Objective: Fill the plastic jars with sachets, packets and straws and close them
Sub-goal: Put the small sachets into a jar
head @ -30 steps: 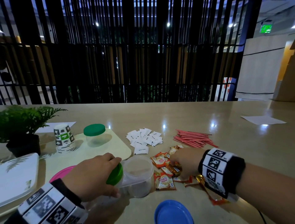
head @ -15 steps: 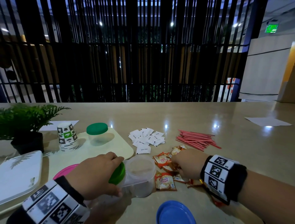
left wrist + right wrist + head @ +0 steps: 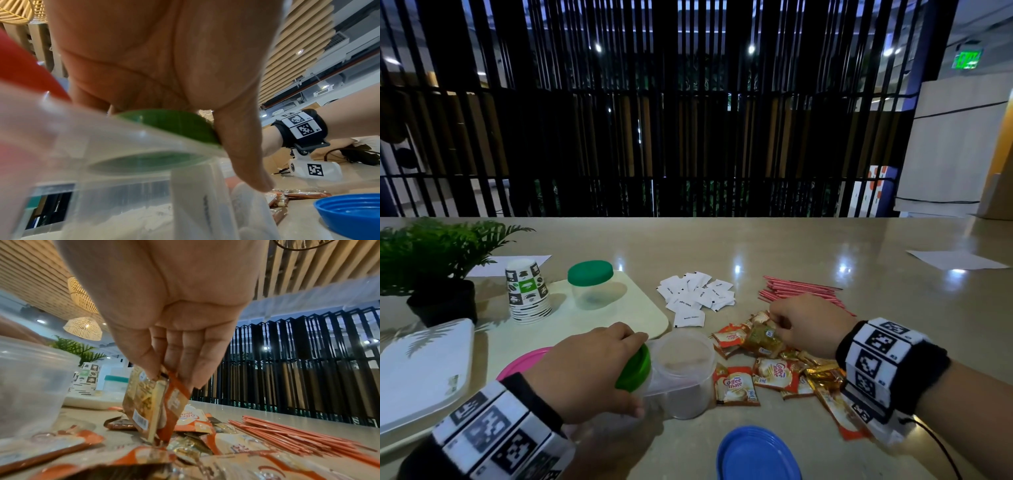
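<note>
Packets [image 3: 763, 339] hang pinched upright between the thumb and fingers [image 3: 197, 368] of the right hand [image 3: 808, 325], just above the loose pile on the counter [image 3: 825, 260]; the open jar [image 3: 683, 373] stands just to their left, mouth up, with the left hand [image 3: 585, 373] curled round a green lid [image 3: 635, 368] at its near rim; the right hand is nearer the packets, so the carry would run leftward and down into the mouth.

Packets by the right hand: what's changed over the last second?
The right hand has lifted a few packets out of the pile, pinching them by their top edges; a second ago it was down among them. The left hand stays on the green lid beside the open jar.
</note>
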Demonstrator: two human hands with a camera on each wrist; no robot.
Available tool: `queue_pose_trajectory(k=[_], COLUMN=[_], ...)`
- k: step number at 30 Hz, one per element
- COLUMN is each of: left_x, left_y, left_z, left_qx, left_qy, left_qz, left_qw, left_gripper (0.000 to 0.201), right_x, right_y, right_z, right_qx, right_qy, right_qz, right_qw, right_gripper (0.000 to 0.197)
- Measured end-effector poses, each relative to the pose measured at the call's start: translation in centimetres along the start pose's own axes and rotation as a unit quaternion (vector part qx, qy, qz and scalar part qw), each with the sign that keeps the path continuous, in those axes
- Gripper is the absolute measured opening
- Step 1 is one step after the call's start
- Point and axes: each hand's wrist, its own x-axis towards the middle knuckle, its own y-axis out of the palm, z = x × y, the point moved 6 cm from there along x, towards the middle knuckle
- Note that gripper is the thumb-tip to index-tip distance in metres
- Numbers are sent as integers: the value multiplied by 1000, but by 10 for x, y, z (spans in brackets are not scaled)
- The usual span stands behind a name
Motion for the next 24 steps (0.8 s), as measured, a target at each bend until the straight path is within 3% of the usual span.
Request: queue_pose_trajectory(k=[7, 13, 20, 24], left_x=[-1, -1, -2, -1], left_y=[0, 0, -2, -14], left_z=[0, 1, 0, -5], left_qx=[-4, -13, -50, -75], left_qy=[-1, -4, -17, -12], left_qz=[3, -6, -9, -30], left_qw=[1000, 1000, 999, 997], left_gripper=[95, 96, 102, 94], right_x=[-10, -4, -3, -1], right_y=[11, -11, -44, -51], right_z=[5, -12, 6, 42], right_qx=[29, 66, 304, 355], right_qy=[-8, 19, 8, -27], right_qz=[81, -18, -61, -50], right_qw=[996, 997, 951, 933], right_gripper=[9, 24, 6, 3])
